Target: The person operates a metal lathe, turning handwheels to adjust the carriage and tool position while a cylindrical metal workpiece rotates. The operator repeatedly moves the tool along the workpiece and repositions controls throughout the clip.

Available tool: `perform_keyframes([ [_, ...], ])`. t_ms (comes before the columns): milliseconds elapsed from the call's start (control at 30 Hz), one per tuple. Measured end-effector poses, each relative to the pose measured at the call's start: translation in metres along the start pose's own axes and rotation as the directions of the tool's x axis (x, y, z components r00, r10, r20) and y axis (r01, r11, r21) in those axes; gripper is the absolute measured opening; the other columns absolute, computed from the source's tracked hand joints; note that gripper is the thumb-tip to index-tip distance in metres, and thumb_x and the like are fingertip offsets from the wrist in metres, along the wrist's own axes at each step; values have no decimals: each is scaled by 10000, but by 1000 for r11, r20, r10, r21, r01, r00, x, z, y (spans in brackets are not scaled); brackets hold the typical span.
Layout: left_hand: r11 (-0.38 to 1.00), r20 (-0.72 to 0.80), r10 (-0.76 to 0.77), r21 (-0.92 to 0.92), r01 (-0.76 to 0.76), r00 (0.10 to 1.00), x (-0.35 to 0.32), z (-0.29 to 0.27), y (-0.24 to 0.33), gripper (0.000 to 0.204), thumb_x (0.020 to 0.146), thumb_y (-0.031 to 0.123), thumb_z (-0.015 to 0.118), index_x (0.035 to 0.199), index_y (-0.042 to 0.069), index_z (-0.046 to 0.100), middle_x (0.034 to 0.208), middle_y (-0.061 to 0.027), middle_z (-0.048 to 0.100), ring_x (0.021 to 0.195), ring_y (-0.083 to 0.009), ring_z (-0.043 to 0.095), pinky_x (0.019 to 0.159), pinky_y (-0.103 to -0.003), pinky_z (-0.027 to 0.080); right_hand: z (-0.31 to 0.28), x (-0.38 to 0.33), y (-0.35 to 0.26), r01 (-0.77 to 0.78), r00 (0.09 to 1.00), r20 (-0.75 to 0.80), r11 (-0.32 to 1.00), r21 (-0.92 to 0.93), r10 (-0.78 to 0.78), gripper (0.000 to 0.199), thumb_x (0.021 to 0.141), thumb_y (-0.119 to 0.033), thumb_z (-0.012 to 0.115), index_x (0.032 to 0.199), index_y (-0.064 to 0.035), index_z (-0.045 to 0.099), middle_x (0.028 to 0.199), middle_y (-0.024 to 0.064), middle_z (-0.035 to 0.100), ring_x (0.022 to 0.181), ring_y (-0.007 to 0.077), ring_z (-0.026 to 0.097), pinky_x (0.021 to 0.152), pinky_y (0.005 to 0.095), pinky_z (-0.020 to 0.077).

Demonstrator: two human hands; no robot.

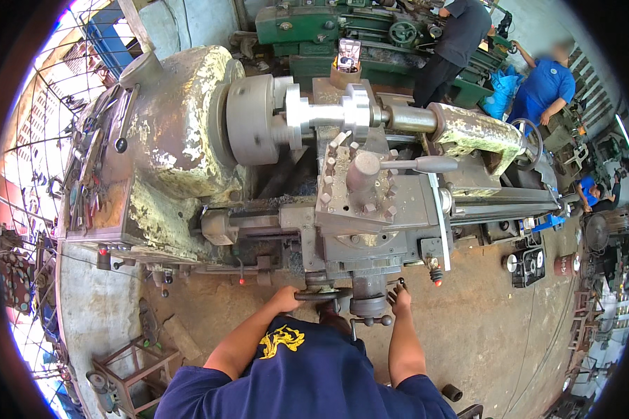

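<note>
A large metal lathe fills the middle of the view. My left hand (285, 299) is closed on the rim of a dark handwheel (321, 295) at the front of the carriage. My right hand (399, 299) has its fingers curled at a small ball-ended lever (400, 281), right of the cross-slide crank (369, 321). Between the lathe chuck (251, 120) and the tailstock (468, 131) sits a shiny, stepped metal workpiece (326, 115). The chuck looks smeared. In front of the workpiece stands the tool post (362, 174) with its long clamping handle (426, 165).
Hand tools lie on the headstock ledge (94, 192) at left. A phone (348, 54) stands behind the workpiece. Beyond are a green lathe (307, 31), one person in dark clothes (461, 42) and another in blue (546, 87). A metal frame (136, 377) stands lower left.
</note>
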State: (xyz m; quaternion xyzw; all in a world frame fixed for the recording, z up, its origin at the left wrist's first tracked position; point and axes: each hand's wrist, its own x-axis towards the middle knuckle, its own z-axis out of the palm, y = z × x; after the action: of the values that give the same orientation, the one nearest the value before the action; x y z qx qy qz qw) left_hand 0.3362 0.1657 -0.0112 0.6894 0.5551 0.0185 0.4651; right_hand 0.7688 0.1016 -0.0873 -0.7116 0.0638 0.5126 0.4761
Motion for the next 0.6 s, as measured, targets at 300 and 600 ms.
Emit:
perform_keyframes([
  [300, 1000, -2, -31, 0, 31, 1000, -2, 1, 2, 319, 753, 296, 691, 904, 16, 712, 898, -255, 688, 887, -417, 675, 801, -451, 532, 6, 13, -2, -121, 988, 126, 949, 290, 88, 476, 955, -339, 612, 1385, -200, 463, 1279, 97, 557, 1128, 300, 566, 911, 437, 466],
  [600, 995, 118, -102, 11, 101, 988, 2, -6, 3, 450, 727, 289, 728, 1072, 0, 704, 1038, -243, 693, 975, -398, 678, 874, -434, 531, 13, 11, -2, -138, 989, 126, 769, 624, 75, 481, 939, -408, 599, 1331, -164, 464, 1313, 155, 486, 1162, 345, 523, 1018, 459, 410],
])
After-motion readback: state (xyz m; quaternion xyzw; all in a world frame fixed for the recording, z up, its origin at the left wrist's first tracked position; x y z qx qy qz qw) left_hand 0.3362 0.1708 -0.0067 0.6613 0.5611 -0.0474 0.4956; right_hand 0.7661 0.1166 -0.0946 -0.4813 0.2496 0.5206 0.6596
